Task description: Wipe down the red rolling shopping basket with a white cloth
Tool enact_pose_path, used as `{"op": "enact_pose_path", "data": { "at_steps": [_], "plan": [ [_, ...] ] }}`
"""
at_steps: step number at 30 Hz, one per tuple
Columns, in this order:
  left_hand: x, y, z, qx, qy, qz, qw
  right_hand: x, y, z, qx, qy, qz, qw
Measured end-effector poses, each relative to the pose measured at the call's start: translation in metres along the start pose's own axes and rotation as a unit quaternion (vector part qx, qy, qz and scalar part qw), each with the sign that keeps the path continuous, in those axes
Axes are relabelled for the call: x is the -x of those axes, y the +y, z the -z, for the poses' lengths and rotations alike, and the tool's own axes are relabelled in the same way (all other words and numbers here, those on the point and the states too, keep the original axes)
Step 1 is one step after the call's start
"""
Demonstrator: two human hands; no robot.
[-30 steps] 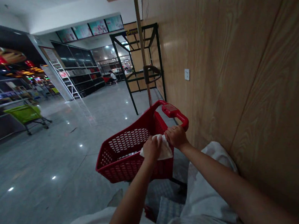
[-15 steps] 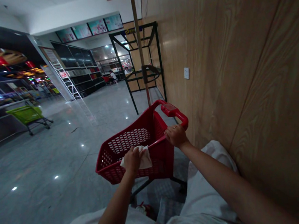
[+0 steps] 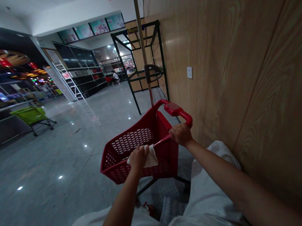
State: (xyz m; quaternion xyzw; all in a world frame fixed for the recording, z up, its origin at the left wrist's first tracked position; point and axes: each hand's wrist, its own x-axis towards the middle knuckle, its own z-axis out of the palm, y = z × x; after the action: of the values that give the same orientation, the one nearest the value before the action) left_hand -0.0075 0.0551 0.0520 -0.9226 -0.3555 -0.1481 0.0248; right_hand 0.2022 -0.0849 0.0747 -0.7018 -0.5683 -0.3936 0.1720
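A red shopping cart [image 3: 131, 133] with a perforated plastic basket stands right in front of my knees, its handle at the right end. My left hand [image 3: 138, 157] is closed on a white cloth [image 3: 150, 158], which it presses over the near top rim of the basket. Part of the cloth hangs down the outer side. Farther right along the same rim, close to the handle, my right hand [image 3: 181, 134] is wrapped around the cart's edge. Its fingertips are partly hidden.
A wood-panelled wall [image 3: 239, 86] with a socket [image 3: 190, 72] runs close on my right. Behind the cart stand a pole [image 3: 143, 48] and a black metal frame [image 3: 163, 57]. At left are a green cart [image 3: 30, 114] and a ladder [image 3: 70, 82]. A person [image 3: 115, 76] crouches far off.
The view has shifted slightly, so the cart and both hands appear a little farther right. My left hand stays on the rim with the cloth, and my right hand keeps its hold.
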Motion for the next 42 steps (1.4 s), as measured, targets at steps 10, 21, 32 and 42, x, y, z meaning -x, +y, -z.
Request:
{"op": "enact_pose_path", "data": {
  "at_steps": [10,21,32,42],
  "plan": [
    [-0.015,0.039,0.0,0.028,0.03,-0.029,0.999,0.0,-0.007,-0.001,0.017,-0.003,-0.03,0.999],
    [-0.001,-0.009,-0.011,-0.015,0.028,-0.021,0.999,0.0,0.011,-0.004,0.005,-0.022,-0.008,1.0],
    [-0.011,0.007,-0.016,-0.029,0.027,-0.031,0.999,-0.007,-0.023,-0.002,-0.039,-0.095,0.016,0.995],
    [0.001,0.001,-0.013,-0.022,-0.015,-0.061,0.998,0.014,-0.035,-0.016,-0.009,-0.157,0.047,0.986]
  ]
}}
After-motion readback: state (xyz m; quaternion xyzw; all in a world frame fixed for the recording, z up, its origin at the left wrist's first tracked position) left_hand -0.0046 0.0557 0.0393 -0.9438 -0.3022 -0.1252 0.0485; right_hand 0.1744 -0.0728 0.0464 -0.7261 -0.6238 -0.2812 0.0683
